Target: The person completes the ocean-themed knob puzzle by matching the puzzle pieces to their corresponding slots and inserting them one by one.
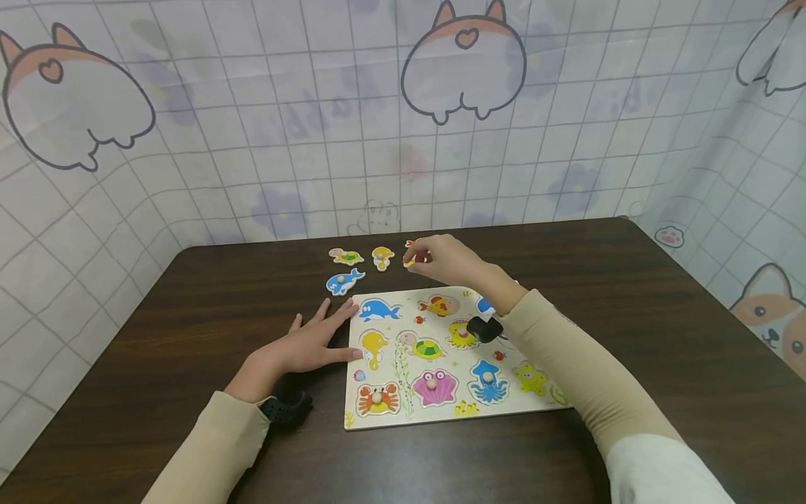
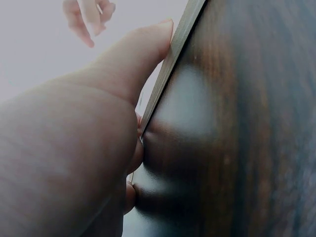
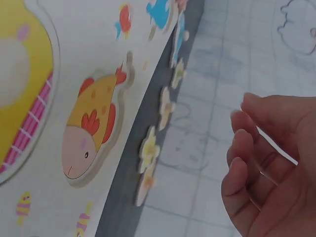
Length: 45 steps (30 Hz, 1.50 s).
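Observation:
My left hand (image 1: 308, 346) lies spread at the left edge of a wooden puzzle board (image 1: 441, 414), thumb and a finger touching its rim. Over the loose pieces behind the board hovers my right hand (image 1: 450, 259), fingers loosely bent. The right wrist view shows nothing between those fingertips (image 3: 240, 139). Under it lie a yellow piece (image 1: 409, 264) and a partly hidden reddish piece (image 1: 410, 243). Nearby are a turtle piece (image 1: 351, 257), a seahorse piece (image 1: 381, 257) and a whale piece (image 1: 340, 283). A printed fish recess (image 3: 94, 123) shows on the board.
Knobbed crab (image 1: 378, 400), pink shell (image 1: 434, 388) and blue squid (image 1: 488, 383) pieces sit in the board. My right forearm (image 1: 567, 350) covers its upper right part. The dark table (image 1: 220, 308) ends at a patterned cloth wall (image 1: 352, 161).

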### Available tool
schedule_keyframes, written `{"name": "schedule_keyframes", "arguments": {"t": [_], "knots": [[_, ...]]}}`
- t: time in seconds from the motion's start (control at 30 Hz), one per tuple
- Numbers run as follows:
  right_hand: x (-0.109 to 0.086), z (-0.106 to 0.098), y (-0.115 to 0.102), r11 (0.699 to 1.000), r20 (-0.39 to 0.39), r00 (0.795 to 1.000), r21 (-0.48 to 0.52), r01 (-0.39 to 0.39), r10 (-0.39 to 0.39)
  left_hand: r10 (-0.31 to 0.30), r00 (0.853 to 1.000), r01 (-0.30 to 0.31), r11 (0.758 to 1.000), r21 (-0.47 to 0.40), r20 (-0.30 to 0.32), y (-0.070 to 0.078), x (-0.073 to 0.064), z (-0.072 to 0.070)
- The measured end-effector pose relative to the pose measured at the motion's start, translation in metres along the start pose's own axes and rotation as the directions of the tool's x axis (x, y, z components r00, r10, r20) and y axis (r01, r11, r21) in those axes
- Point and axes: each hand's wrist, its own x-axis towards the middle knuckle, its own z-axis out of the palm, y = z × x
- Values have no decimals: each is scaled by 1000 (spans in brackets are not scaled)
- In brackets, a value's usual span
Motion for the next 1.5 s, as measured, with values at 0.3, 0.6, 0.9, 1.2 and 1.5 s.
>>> {"name": "schedule_keyframes", "arguments": {"t": [0.3, 0.6, 0.9, 1.2, 1.5], "knots": [[37, 8, 25, 982, -1, 984, 51, -180, 180, -2, 1000, 2, 1000, 5, 4, -2, 1, 1], [53, 17, 44, 961, 42, 963, 76, -267, 265, 11, 1000, -11, 1000, 21, 23, -2, -1, -1], [62, 24, 52, 944, 61, 944, 44, -328, 325, 22, 999, -23, 999, 26, 31, -2, -2, -1], [68, 27, 48, 924, 88, 924, 60, -379, 373, 21, 999, -22, 999, 34, 26, -2, -1, -1], [68, 30, 46, 920, 85, 919, 41, -390, 385, 11, 999, -12, 999, 33, 31, -4, -2, -1]]}}
